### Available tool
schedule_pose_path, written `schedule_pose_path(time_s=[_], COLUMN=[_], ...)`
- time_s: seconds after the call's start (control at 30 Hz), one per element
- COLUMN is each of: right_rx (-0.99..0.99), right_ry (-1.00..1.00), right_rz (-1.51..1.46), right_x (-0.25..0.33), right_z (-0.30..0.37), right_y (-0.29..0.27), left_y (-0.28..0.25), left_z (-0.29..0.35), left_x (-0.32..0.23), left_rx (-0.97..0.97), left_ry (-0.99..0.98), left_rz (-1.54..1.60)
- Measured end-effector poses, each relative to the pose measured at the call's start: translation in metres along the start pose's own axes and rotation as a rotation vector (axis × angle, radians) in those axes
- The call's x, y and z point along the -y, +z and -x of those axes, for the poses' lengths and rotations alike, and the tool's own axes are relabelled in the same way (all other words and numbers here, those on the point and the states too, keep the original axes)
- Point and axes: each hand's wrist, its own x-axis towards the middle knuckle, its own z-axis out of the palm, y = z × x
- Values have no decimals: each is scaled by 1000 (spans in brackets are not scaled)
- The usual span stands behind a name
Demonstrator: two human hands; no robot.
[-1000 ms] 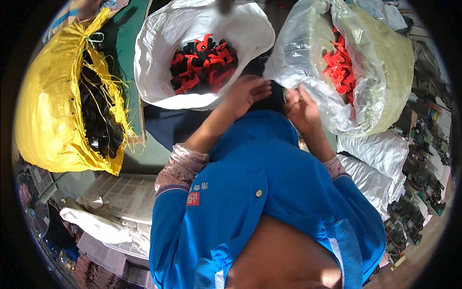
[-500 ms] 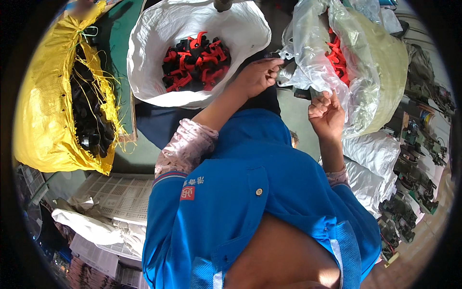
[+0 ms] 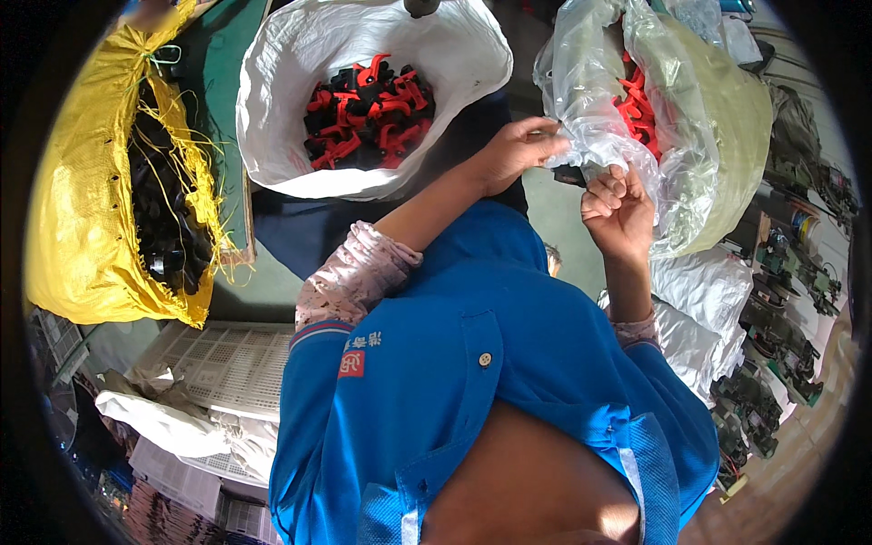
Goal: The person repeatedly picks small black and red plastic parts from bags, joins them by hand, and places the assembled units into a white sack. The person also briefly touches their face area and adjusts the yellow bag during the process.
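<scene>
At the right, a clear plastic bag (image 3: 581, 77) lines a pale woven sack (image 3: 740, 136) that holds red plastic parts (image 3: 638, 116). My left hand (image 3: 520, 156) is at the bag's left edge, its fingers and thumb closing on the crumpled film. Lower along the same rim, my right hand (image 3: 619, 207) pinches the plastic between thumb and fingers, the other fingers curled. To the left of my hands, a white woven sack (image 3: 282, 118) stands wide at the mouth, with red and black plastic clip-like parts (image 3: 368, 113) inside.
A yellow woven sack (image 3: 82, 191) at the left holds black parts (image 3: 168, 209). White perforated crates (image 3: 218, 363) stand below it. White sacks (image 3: 695, 300) lie at the right, beside green machine-like pieces (image 3: 772, 350) along the edge.
My left hand has moved right, toward the bag, and the film it had stretched out leftward is now bunched near the opening. My right hand has barely moved.
</scene>
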Motion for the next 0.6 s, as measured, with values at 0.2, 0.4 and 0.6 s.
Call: schedule_pose_path(time_s=[0.2, 0.4, 0.6], right_rx=[-43, -86, -173], right_ry=[16, 150, 67], right_rz=[242, 658, 871], right_x=[-2, -56, -70], right_z=[-5, -22, -65], right_y=[-18, -16, 9], left_y=[-20, -38, -37], left_z=[23, 52, 50], left_x=[-12, -29, -28], left_rx=[-115, -198, -178], left_ry=[-78, -182, -115], left_rz=[100, -104, -292])
